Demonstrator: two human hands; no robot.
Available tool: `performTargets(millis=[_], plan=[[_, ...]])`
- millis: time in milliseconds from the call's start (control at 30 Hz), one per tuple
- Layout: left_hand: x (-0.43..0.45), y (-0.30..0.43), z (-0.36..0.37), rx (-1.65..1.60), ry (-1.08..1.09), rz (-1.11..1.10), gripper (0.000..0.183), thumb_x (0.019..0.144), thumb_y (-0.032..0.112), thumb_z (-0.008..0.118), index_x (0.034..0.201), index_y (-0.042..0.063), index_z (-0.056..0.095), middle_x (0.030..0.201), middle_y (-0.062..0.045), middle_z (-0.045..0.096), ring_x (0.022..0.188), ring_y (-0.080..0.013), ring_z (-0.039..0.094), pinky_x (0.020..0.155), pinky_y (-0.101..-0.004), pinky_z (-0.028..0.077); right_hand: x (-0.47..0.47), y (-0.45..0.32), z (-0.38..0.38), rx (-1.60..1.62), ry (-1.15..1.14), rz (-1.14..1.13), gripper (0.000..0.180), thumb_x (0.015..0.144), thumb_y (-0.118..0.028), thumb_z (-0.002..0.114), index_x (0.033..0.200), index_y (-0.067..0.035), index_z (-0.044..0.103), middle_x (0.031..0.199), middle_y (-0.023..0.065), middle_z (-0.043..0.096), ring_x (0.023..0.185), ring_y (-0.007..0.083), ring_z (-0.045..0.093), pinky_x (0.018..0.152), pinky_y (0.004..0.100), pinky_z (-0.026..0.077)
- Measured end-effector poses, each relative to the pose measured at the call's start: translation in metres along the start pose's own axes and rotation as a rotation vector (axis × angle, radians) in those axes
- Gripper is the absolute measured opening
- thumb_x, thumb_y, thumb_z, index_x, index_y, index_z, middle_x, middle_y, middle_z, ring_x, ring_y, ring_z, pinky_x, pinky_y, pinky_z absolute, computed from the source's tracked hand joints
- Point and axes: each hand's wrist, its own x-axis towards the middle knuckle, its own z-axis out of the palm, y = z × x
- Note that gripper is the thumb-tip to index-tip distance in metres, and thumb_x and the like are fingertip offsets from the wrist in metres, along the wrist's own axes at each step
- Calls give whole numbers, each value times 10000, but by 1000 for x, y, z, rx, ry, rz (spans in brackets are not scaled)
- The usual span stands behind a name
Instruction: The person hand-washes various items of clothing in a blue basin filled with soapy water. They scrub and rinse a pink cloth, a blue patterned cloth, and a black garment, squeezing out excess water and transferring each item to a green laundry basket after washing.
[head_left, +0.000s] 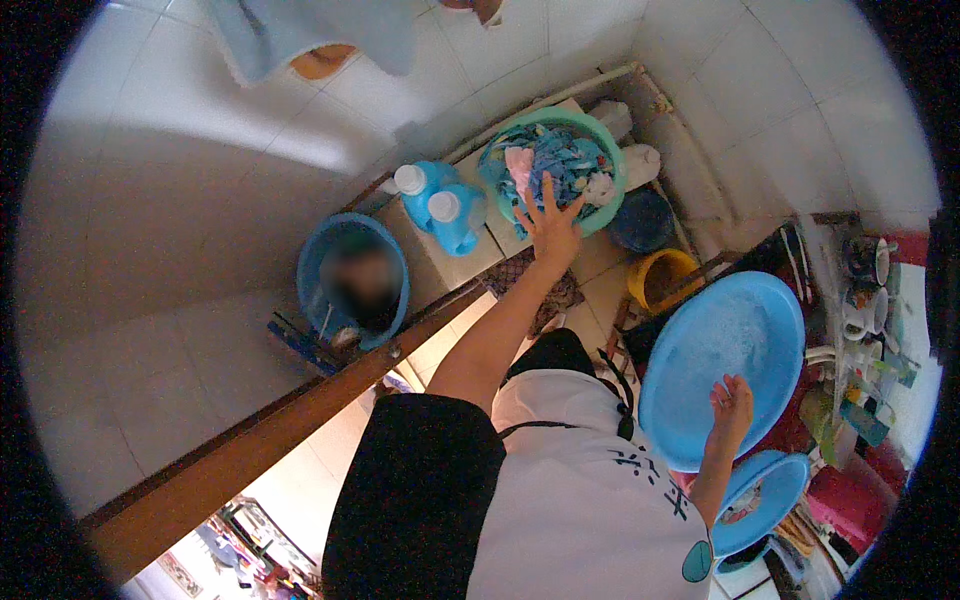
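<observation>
My left hand (551, 225), fingers spread, reaches over the near edge of a green plastic basin (618, 176). Patterned blue-green cloth (566, 154) fills that basin, with a pink piece and a white piece on top. Whether the fingertips touch the cloth I cannot tell. At the right, my right hand (731, 397) hangs over the near part of a large blue oval basin (720, 345) of foamy water, with nothing seen in it. Two blue bottles with white caps (444, 206) stand left of the green basin.
A blue bucket (304, 277) stands at the left beside a wooden door frame (300, 409). A yellow bucket (660, 274) and a dark blue one (643, 221) are below the green basin. Another blue basin (776, 510) sits lower right, near a shelf with cups (866, 311). A towel (322, 30) hangs above.
</observation>
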Motion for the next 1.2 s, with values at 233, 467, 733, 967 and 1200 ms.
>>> performTargets(millis=[233,467,733,967,1200], plan=[[-49,-45,-25,-141,368,-89,262,672,49,594,931,83,612,1107,-155,494,1052,-343,433,894,-499,315,9,-10,20,-129,-81,-69,308,896,-265,511,1109,-42,518,1096,123,577,909,238,588,782,333,485],[-110,-189,-47,415,580,-843,188,686,93,611,868,93,564,942,-121,519,961,-309,493,760,-453,396,28,-8,15,-191,-52,-87,253,922,-247,496,1079,-53,535,1047,89,593,863,165,592,763,290,475],[-106,-218,-42,362,438,-1638,252,774,124,562,983,-16,573,1047,-209,524,994,-389,521,929,-468,402,38,-21,33,-265,-68,-62,284,916,-229,508,1128,-40,520,1075,93,586,862,171,588,750,296,486],[-150,-253,-27,46,605,-1696,477,781,193,606,1152,-45,424,1131,-261,457,1019,-415,484,882,-509,389,50,-18,21,-319,-39,-39,297,905,-255,532,1125,-56,526,1081,93,583,863,176,583,749,304,481],[-143,-350,-59,257,677,-1064,851,684,333,758,1361,134,283,1370,-283,184,1140,-467,352,912,-549,339,53,-15,22,-505,-58,-60,258,905,-236,518,1093,-59,532,1064,111,599,854,210,599,714,312,498]])
